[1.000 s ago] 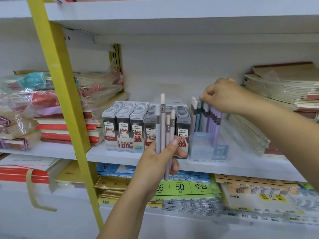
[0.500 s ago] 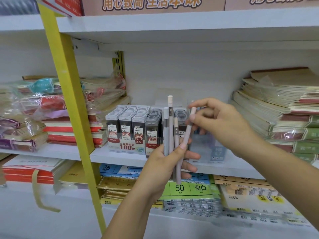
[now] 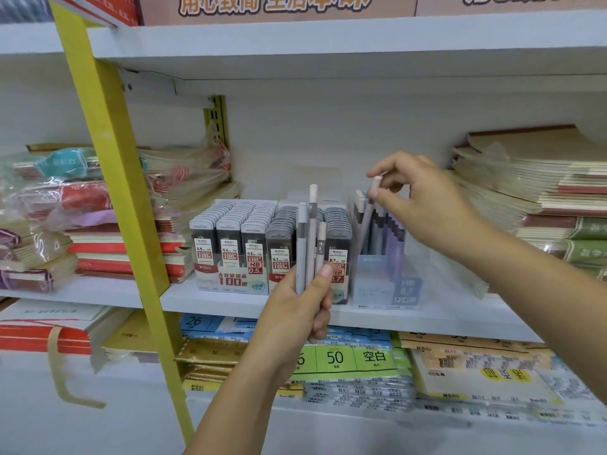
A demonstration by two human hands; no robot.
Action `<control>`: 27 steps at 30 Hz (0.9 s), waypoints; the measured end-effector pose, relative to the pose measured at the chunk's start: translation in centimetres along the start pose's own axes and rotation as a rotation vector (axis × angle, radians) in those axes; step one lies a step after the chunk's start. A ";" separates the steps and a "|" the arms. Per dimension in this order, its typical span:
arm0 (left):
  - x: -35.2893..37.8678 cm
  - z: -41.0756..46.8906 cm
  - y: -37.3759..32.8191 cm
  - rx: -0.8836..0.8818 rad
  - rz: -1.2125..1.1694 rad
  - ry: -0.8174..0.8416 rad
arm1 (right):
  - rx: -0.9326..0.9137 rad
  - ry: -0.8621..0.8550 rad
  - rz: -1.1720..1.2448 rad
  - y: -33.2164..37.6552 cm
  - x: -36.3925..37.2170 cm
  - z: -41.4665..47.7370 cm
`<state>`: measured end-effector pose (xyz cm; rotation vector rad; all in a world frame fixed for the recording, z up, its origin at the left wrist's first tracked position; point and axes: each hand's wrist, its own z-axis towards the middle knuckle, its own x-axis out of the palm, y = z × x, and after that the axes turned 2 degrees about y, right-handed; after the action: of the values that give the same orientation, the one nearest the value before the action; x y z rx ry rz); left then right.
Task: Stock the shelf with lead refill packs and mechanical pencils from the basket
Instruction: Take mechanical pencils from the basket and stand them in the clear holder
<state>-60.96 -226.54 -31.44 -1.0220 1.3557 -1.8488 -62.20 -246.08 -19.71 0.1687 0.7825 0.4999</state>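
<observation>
My left hand (image 3: 300, 310) grips three pale mechanical pencils (image 3: 310, 238) upright in front of the shelf (image 3: 230, 302). My right hand (image 3: 423, 198) pinches the top of one more pencil (image 3: 369, 211), whose lower end is inside the clear display box (image 3: 384, 284) among blue, lilac and pale pencils. Left of that box stand rows of lead refill packs (image 3: 249, 238) in their display cartons. The basket is out of sight.
A slanted yellow ladder rail (image 3: 121, 205) crosses the left side. Wrapped notebook stacks (image 3: 108, 205) lie left of the refills and more stacks (image 3: 538, 185) at the right. The lower shelf holds paper pads (image 3: 345, 359). A shelf board (image 3: 328, 47) hangs overhead.
My right hand took one pencil from the bundle in my left hand and carried it right, into the clear box. The left hand stayed put with the rest.
</observation>
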 end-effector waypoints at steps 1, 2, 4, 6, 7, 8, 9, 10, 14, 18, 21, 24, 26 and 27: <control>-0.1 0.0 0.0 0.000 -0.005 -0.009 | 0.004 0.013 -0.005 -0.2 0.3 0.0; -0.3 0.0 0.0 -0.002 -0.007 -0.016 | 0.005 0.022 -0.013 -0.4 0.7 0.0; -0.4 0.0 -0.1 -0.010 -0.006 -0.016 | 0.008 0.028 -0.015 -0.8 1.1 -0.2; -0.5 0.0 -0.1 -0.011 -0.002 -0.006 | -0.004 0.029 -0.022 -0.9 1.2 -0.2; -0.5 0.0 0.0 -0.008 0.001 -0.004 | -0.015 0.036 -0.035 -0.9 1.1 -0.1; -0.5 0.1 0.0 -0.005 0.003 -0.002 | -0.026 0.045 -0.048 -1.0 1.0 0.0; -0.5 0.1 0.0 -0.003 0.005 0.000 | -0.033 0.055 -0.056 -1.1 0.9 0.1; -0.5 0.1 0.1 -0.003 0.008 0.002 | -0.032 0.061 -0.060 -1.2 0.8 0.2; -0.5 0.1 0.2 -0.006 0.023 0.008 | -0.016 0.066 -0.067 -1.3 0.7 0.2; -0.5 0.1 0.3 -0.003 0.017 0.023 | -0.020 0.073 -0.100 -1.1 1.3 0.0; -0.5 0.1 0.4 0.018 0.034 0.045 | -0.053 0.023 -0.235 -1.1 1.6 0.0; -0.5 -0.1 0.3 0.028 0.043 0.057 | -0.070 0.018 -0.355 -1.4 1.7 0.2; -0.5 -0.1 0.2 0.025 0.043 0.059 | -0.014 0.040 -0.362 -1.3 1.6 0.2; -0.5 -0.1 0.1 0.027 0.041 0.061 | -0.001 0.036 -0.362 -1.2 1.5 0.2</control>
<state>-60.76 -226.11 -31.68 -0.9245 1.3736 -1.8757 -60.77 -246.35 -20.93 0.0145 0.8267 0.1608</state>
